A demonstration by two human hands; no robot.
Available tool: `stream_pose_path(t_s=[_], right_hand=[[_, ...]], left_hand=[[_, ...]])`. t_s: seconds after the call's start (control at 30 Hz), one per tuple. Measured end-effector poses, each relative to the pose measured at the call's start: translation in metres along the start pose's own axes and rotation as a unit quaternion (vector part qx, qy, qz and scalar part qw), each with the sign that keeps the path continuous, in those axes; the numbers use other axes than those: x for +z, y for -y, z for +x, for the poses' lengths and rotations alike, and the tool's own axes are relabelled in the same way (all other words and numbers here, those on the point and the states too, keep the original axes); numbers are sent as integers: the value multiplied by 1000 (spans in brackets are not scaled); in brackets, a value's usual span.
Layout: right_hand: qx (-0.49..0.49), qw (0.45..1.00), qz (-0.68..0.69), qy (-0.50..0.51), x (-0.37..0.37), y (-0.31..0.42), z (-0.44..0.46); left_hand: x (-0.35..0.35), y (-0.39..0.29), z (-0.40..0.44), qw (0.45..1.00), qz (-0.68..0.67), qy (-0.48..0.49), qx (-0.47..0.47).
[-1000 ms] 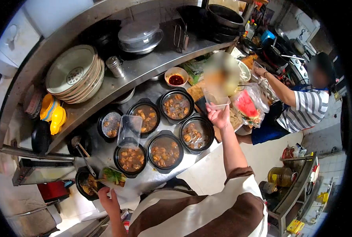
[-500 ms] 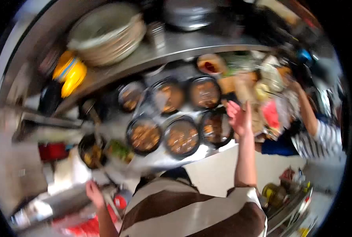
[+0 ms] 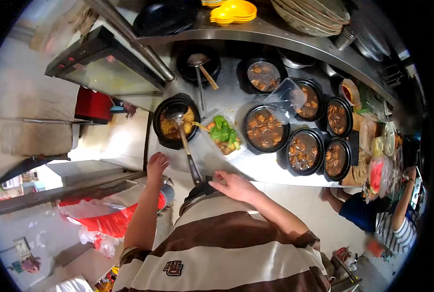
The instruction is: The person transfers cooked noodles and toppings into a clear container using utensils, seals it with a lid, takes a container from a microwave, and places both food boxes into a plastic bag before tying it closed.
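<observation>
My left hand (image 3: 157,166) hovers at the counter's front edge, loosely bent and holding nothing, just below a black pot (image 3: 161,137) of yellowish food. A ladle (image 3: 184,138) rests in that pot, its handle slanting toward me between my hands. My right hand (image 3: 233,187) is in front of my waist, thumb and fingers apart, nothing in it. Above it sits a clear tray with green vegetables (image 3: 221,130). Black pots of meat pieces in brown sauce, such as this nearest pot (image 3: 264,128), stand to the right. A clear plastic container (image 3: 286,100) tilts across two of them.
A metal shelf (image 3: 256,36) above holds yellow dishes (image 3: 233,12) and stacked plates (image 3: 309,17). Behind the ladle's pot is a black pan with utensils (image 3: 198,61). At the right, a person in a striped shirt (image 3: 395,228) is beside the counter. Red plastic bags (image 3: 112,216) hang lower left.
My view has swung left, bringing the ladle's pot and vegetable tray to the centre. My right hand has drawn back from the right-hand pots to my waist; my left hand has come up to the counter.
</observation>
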State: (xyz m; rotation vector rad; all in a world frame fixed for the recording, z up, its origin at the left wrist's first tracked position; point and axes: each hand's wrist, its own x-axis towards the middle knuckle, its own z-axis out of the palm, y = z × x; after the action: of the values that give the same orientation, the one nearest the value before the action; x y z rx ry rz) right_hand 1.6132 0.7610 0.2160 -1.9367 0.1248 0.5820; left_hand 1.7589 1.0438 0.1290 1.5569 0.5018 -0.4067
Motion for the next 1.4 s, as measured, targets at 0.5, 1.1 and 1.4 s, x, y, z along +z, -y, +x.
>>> stream_pose_path(t_s=[0.5,1.1,1.4], right_hand=[[213,865,195,-411,42,-68,62],[157,961,-24,-229,133,48,45],[61,886,-311,-338,92,60,52]], left_hand=[[10,2,55,953,-195,165,-164],[-6,-15,28,953,-156,192,-177],[-10,2,42,948,-86,272,-144]])
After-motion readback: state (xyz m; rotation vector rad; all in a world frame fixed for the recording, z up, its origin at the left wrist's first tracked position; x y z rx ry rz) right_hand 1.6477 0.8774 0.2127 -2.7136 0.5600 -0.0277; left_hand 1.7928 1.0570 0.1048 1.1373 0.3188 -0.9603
